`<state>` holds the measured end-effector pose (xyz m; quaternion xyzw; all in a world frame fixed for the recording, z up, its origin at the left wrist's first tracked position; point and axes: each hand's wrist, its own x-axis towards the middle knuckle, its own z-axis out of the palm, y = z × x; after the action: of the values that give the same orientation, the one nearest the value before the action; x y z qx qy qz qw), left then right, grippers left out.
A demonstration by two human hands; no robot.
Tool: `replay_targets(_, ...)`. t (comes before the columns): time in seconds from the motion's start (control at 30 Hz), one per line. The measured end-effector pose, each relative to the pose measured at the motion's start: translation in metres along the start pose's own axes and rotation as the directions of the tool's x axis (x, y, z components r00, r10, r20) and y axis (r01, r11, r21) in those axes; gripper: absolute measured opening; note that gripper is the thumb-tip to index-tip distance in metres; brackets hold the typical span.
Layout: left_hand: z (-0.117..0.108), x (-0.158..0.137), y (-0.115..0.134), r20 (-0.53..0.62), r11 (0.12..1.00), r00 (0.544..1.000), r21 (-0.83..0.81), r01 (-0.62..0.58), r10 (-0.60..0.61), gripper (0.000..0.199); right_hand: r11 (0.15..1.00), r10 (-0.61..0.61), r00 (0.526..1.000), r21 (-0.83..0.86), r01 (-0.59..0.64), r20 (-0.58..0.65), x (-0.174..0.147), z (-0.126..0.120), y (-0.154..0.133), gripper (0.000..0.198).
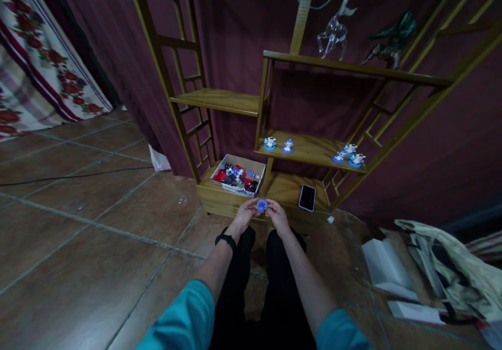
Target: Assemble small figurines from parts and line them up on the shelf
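Observation:
Between the fingertips of both hands is a small purple round figurine piece (262,205), held in front of the shelf unit's low front edge. My left hand (246,212) pinches it from the left and my right hand (276,214) from the right. Its finer shape is too small to make out. Just beyond my left hand, a shallow cardboard box (257,168) holds a jumble of red, black, white and purple pieces. On the shelf above stand a blue-and-white figurine (270,143) and a purple figurine (287,146), with several similar figurines (349,155) grouped at the right end.
A phone (307,198) lies on the lower shelf (284,185), right of my hands. Higher up stand a clear deer ornament (333,33) and a dark green statue (394,38). White boxes (388,266) and pale fabric (458,271) lie on the floor at right. A cable (78,176) crosses the tiles at left.

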<state>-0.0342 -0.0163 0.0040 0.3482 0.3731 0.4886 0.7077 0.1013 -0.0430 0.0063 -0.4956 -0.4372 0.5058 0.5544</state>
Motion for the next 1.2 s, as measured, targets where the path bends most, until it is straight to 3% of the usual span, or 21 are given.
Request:
replay_targets(0.3,0.002,-0.0033,0.0044,0.039,0.997,0.996,0.001,0.074,-0.074,0.033,1.0,0.021,0.998,0.012,-0.021,-0.064,0.0,0.0003,0.0025,0.038)
replay_targets(0.57,0.0018,-0.0029,0.0045,0.067,0.997,0.995,0.006,0.08,-0.08,0.041,0.997,0.071,0.996,0.04,-0.069,-0.054,0.0028,-0.0032,0.0062,0.042)
replay_targets(0.93,0.0044,-0.0065,0.0073,0.059,0.998,0.998,0.048,0.033,-0.035,0.046,0.994,0.095,0.995,0.06,-0.096,0.013,0.0005,-0.0011,0.0012,0.048)
replay_targets(1.2,0.0004,-0.0024,0.0018,0.04,0.994,0.999,0.11,0.001,-0.005,0.038,0.994,0.105,0.994,0.038,-0.106,0.022,0.0027,-0.0047,0.0061,0.047)
